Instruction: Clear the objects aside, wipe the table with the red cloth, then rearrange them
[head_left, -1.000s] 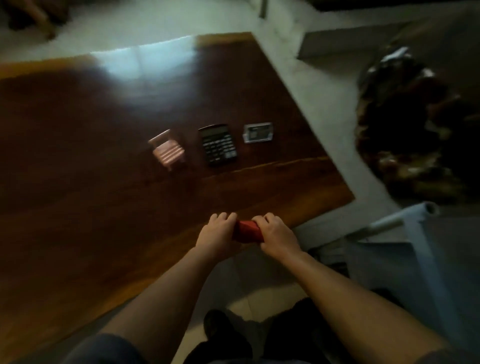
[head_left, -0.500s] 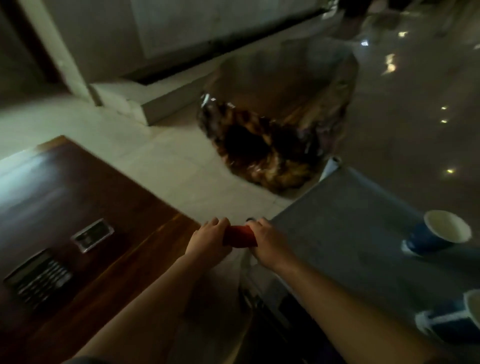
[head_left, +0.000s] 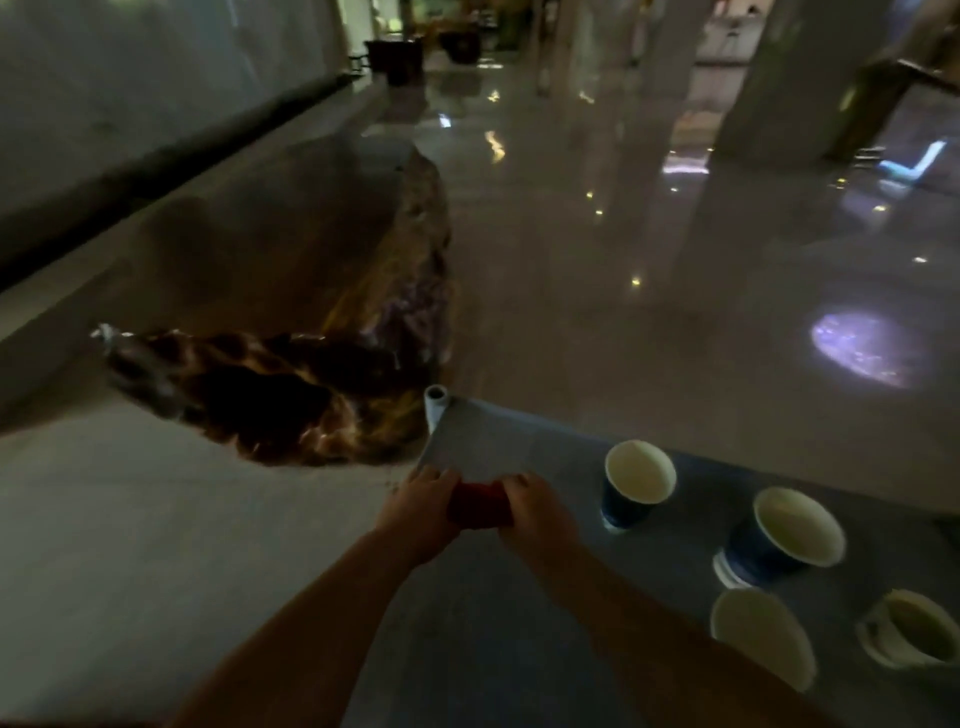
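Observation:
A folded red cloth (head_left: 479, 504) is held between both hands, low in the head view. My left hand (head_left: 415, 512) grips its left end and my right hand (head_left: 537, 517) grips its right end. Both hover over the near-left corner of a grey table (head_left: 498, 447). Several blue paper cups stand on that table to the right, the nearest one (head_left: 635, 483) about a hand's width from my right hand. The brown wooden table with the calculator is out of view.
A large dark, gnarled wooden slab (head_left: 311, 332) lies on the floor ahead and left of the grey table. A white post (head_left: 436, 410) rises at the table's far-left corner. Glossy floor (head_left: 675, 249) stretches beyond, with pillars far off.
The view has swung right, from the wooden table with the small chair, calculator and clock to the grey table with cups. Both hands kept hold of the red cloth throughout.

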